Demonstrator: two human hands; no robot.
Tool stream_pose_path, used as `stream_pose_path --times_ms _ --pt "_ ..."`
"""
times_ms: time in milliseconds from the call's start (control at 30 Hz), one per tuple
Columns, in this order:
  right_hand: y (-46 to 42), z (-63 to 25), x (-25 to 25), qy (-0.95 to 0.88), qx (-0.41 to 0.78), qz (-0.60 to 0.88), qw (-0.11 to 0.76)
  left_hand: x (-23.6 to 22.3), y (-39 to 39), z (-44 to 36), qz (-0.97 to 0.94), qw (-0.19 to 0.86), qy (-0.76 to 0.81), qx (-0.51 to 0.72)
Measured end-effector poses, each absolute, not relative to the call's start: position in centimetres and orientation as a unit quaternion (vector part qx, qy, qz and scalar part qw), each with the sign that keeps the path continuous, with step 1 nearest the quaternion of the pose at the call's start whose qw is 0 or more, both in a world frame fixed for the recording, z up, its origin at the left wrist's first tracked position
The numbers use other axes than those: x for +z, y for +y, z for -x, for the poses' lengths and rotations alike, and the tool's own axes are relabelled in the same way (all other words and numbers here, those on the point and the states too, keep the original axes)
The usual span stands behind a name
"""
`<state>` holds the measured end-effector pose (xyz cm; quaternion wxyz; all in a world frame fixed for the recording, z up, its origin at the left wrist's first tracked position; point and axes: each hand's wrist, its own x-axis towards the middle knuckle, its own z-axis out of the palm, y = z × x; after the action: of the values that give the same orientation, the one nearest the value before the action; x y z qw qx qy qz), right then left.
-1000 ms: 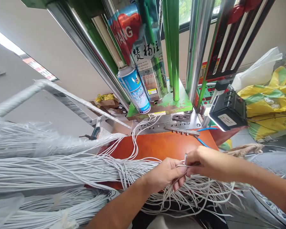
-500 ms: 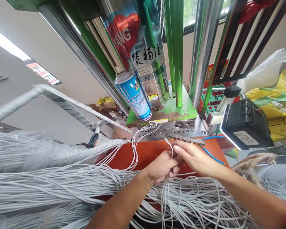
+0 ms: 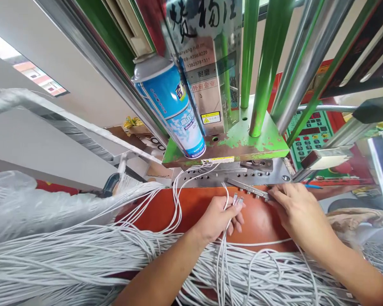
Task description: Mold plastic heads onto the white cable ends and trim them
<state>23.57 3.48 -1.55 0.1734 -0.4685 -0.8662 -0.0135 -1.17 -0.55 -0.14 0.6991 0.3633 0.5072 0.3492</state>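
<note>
Pinching a few metal-tipped white cables point(image 3: 223, 257) between narrowed fingers, the left hand point(image 3: 219, 217) is in front of the spray can point(image 3: 174, 110), a little to its right. Farther right of the can, the right hand point(image 3: 301, 208) has its fingers closed on one end of a metal bar point(image 3: 247, 186).

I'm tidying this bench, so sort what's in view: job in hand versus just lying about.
Job in hand:
- metal-tipped cable ends, in the left hand
- white cables
- metal bar, at the right hand

Apparently just lying about:
- blue spray can, on the green plate
- brownish cloth-like item
</note>
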Motion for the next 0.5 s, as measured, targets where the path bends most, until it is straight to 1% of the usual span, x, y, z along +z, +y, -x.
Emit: stream_pose_path --times_ms 100,200,267,400,500 --pt "2.0 -22.7 -1.4 -0.859 0.017 0.473 0.196 0.0 -0.7 1.1 -0.399 0.69 0.512 0.321" --pt "0.9 -21.4 -2.0 -0.835 0.086 0.49 0.234 0.3 -0.8 1.0 -0.414 0.693 0.515 0.289" --pt "0.7 -20.7 -2.5 -0.836 0.122 0.471 0.252 0.5 -0.7 0.8 -0.418 0.692 0.523 0.272" --pt "0.8 -20.2 -3.0 -0.838 0.144 0.448 0.276 0.5 -0.7 0.4 -0.432 0.679 0.541 0.246" --pt "1.0 -20.2 -3.0 -0.836 0.158 0.449 0.274 0.5 -0.7 0.3 -0.432 0.672 0.55 0.245"
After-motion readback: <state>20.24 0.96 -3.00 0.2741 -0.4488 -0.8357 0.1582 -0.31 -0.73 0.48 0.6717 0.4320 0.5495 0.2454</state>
